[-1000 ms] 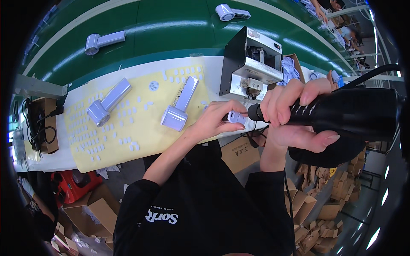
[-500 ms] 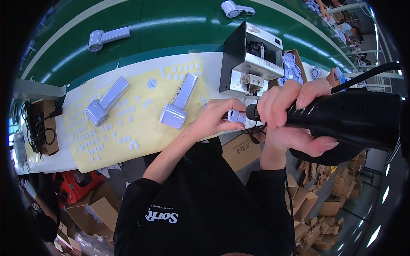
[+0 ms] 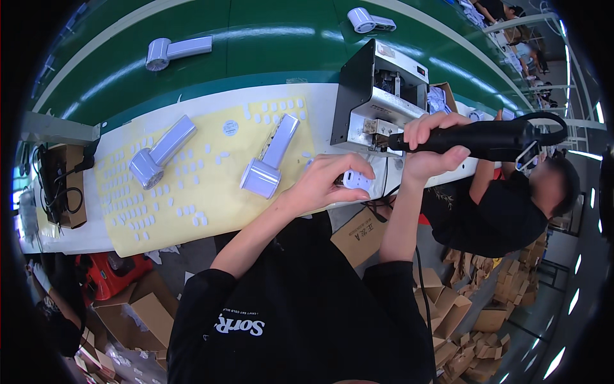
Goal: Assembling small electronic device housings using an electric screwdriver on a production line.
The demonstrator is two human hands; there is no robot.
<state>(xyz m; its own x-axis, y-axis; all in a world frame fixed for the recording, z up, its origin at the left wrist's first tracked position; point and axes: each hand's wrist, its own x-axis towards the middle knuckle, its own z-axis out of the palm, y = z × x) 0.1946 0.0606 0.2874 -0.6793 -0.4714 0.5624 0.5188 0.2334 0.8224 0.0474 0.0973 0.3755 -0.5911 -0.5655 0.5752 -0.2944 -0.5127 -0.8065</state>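
Note:
My left hand [image 3: 313, 184] grips a small lilac plastic part [image 3: 357, 181] at the table's front edge; a port shows on its end, and my fingers cover the rest. In my right hand [image 3: 433, 146] is a black electric screwdriver [image 3: 489, 141], lying nearly level. Its tip is at the metal front of the screw feeder [image 3: 355, 96], a black and silver box; whether it touches I cannot tell. Left of my hands, a lilac handheld fan [image 3: 261, 178] with an open handle lies on the yellow sheet [image 3: 211, 233], and another lilac fan [image 3: 147, 168] lies farther left.
Small white pieces [image 3: 131, 198] dot the yellow sheet in rows. Beyond the table runs a green conveyor belt [image 3: 268, 51] carrying lilac fans [image 3: 185, 48]. A black cable hangs near my right forearm. A co-worker [image 3: 492, 211] is at the right; cardboard boxes [image 3: 137, 317] stand below.
My right hand has drawn the screwdriver away from the lilac part, up and back to the feeder. The left hand keeps its hold. Fans on the belt have shifted slightly right.

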